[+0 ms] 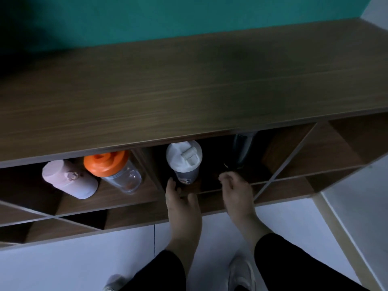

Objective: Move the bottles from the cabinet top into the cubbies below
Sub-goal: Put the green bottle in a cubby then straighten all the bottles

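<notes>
The wooden cabinet top (189, 85) is bare. In the left cubby stand a pale pink bottle (69, 179) and a clear shaker with an orange lid (113, 166). The middle cubby holds a grey shaker with a white flip lid (184, 160) and, to its right, a dark bottle (241, 150) half hidden under the top's edge. My left hand (180, 198) hangs open just below the grey shaker, not touching it. My right hand (235, 190) is in front of the dark bottle's base, fingers curled loosely, holding nothing.
More cubbies (346, 139) with slanted dividers run to the right and along a lower row. A teal wall (189, 15) backs the cabinet. Pale floor (84, 259), my shoes and a light wooden leg (340, 234) lie below.
</notes>
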`<control>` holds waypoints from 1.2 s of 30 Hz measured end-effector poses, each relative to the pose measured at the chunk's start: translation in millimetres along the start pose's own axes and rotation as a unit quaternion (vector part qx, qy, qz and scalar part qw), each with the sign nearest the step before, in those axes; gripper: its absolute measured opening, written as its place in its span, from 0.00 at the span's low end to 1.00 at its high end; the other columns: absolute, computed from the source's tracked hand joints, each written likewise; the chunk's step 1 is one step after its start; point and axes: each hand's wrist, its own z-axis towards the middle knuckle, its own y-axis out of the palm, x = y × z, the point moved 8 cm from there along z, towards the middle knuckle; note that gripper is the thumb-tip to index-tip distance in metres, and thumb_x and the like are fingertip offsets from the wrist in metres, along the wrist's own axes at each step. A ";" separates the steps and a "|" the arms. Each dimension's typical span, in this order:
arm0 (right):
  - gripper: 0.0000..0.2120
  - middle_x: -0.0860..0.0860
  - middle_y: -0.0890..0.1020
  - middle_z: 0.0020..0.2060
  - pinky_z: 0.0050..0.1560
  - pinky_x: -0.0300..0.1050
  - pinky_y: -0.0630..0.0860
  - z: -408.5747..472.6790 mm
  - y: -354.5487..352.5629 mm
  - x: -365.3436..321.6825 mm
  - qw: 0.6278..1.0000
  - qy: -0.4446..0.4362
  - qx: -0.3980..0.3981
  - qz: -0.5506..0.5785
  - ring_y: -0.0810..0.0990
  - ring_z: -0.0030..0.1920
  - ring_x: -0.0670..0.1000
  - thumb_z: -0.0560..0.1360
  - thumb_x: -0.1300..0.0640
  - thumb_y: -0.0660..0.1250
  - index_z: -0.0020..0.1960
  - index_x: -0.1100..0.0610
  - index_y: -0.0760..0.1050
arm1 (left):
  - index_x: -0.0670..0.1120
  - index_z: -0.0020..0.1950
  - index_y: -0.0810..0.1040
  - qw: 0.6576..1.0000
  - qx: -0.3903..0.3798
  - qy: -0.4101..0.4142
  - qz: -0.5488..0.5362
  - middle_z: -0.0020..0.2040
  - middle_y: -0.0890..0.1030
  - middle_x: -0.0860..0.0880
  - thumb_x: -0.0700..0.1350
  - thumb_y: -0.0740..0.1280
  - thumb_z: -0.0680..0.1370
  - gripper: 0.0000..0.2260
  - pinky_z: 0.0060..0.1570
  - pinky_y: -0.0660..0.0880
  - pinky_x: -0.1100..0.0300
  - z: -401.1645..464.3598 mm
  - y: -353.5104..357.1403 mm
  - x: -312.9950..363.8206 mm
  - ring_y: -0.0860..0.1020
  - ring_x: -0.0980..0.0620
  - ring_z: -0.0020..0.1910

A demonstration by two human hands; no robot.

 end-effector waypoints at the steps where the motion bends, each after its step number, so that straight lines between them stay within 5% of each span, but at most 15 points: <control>1: 0.14 0.50 0.82 0.59 0.52 0.33 0.72 1.8 17.3 -8.3 0.999 -0.013 -0.040 0.028 0.79 0.55 0.46 0.82 0.57 0.59 0.65 0.55 0.77 | 0.47 0.81 0.59 1.000 -0.006 -0.001 -0.004 0.77 0.69 0.47 0.34 0.61 0.79 0.31 0.71 0.69 0.51 4.8 -1.1 4.6 0.69 0.49 0.74; 3: 0.22 0.50 0.77 0.68 0.65 0.44 0.72 5.7 45.5 -23.6 0.988 -0.017 -0.113 0.102 0.76 0.66 0.48 0.79 0.60 0.58 0.73 0.51 0.70 | 0.49 0.81 0.59 1.000 -0.021 0.002 -0.012 0.77 0.69 0.48 0.34 0.62 0.78 0.32 0.73 0.69 0.49 18.0 -1.1 11.4 0.69 0.49 0.75; 6: 0.30 0.53 0.76 0.65 0.59 0.48 0.76 10.9 74.1 -34.0 0.958 0.048 -0.190 0.209 0.78 0.60 0.49 0.77 0.68 0.56 0.77 0.48 0.62 | 0.50 0.77 0.66 0.997 -0.070 -0.010 0.001 0.69 0.78 0.48 0.37 0.65 0.78 0.27 0.69 0.74 0.46 34.0 6.2 16.4 0.77 0.48 0.68; 9: 0.27 0.53 0.77 0.64 0.58 0.47 0.76 12.3 81.5 -35.7 0.943 0.078 -0.192 0.262 0.78 0.59 0.48 0.80 0.66 0.57 0.76 0.49 0.61 | 0.48 0.76 0.68 0.994 -0.100 -0.017 0.037 0.64 0.81 0.47 0.38 0.64 0.79 0.25 0.65 0.77 0.48 48.4 10.2 21.1 0.80 0.48 0.63; 11: 0.25 0.51 0.76 0.67 0.64 0.51 0.75 13.7 72.8 -33.1 0.967 0.045 -0.154 0.200 0.76 0.64 0.50 0.80 0.58 0.60 0.76 0.48 0.61 | 0.47 0.74 0.68 0.990 -0.121 -0.026 0.071 0.63 0.82 0.45 0.37 0.63 0.78 0.24 0.62 0.78 0.48 58.6 13.1 21.9 0.81 0.46 0.59; 14: 0.27 0.49 0.73 0.71 0.65 0.44 0.71 10.5 61.5 -35.7 0.984 -0.013 -0.141 0.103 0.72 0.70 0.50 0.81 0.60 0.60 0.78 0.50 0.58 | 0.46 0.77 0.66 0.981 -0.143 -0.027 0.125 0.64 0.82 0.41 0.44 0.63 0.73 0.30 0.64 0.77 0.43 71.4 16.9 18.8 0.81 0.41 0.60; 26: 0.30 0.46 0.71 0.71 0.65 0.36 0.68 7.0 54.5 -36.5 0.985 -0.044 -0.122 0.117 0.70 0.71 0.45 0.79 0.64 0.59 0.78 0.51 0.57 | 0.46 0.80 0.60 0.962 -0.192 -0.007 0.196 0.63 0.81 0.38 0.41 0.64 0.80 0.28 0.58 0.78 0.50 90.0 32.5 7.7 0.81 0.39 0.59; 30: 0.32 0.47 0.68 0.75 0.72 0.42 0.66 5.7 57.4 -34.6 0.986 -0.048 -0.123 0.101 0.66 0.74 0.45 0.79 0.62 0.59 0.80 0.50 0.55 | 0.46 0.81 0.58 0.960 -0.207 -0.001 0.187 0.68 0.78 0.39 0.39 0.63 0.81 0.29 0.61 0.76 0.53 94.5 37.7 9.9 0.79 0.39 0.65; 33: 0.32 0.47 0.68 0.75 0.72 0.41 0.65 8.8 58.0 -33.0 0.986 -0.053 -0.125 0.092 0.66 0.75 0.46 0.79 0.62 0.59 0.80 0.50 0.54 | 0.43 0.80 0.60 0.960 -0.193 -0.006 0.203 0.68 0.78 0.37 0.38 0.63 0.81 0.28 0.54 0.72 0.59 96.6 37.5 7.9 0.79 0.38 0.64; 36: 0.32 0.47 0.68 0.76 0.71 0.42 0.66 9.4 62.0 -25.4 0.986 -0.052 -0.138 0.078 0.67 0.75 0.47 0.80 0.61 0.61 0.81 0.49 0.53 | 0.45 0.80 0.60 0.962 -0.184 -0.001 0.204 0.66 0.79 0.38 0.40 0.63 0.81 0.28 0.54 0.74 0.55 92.5 33.7 6.9 0.80 0.38 0.62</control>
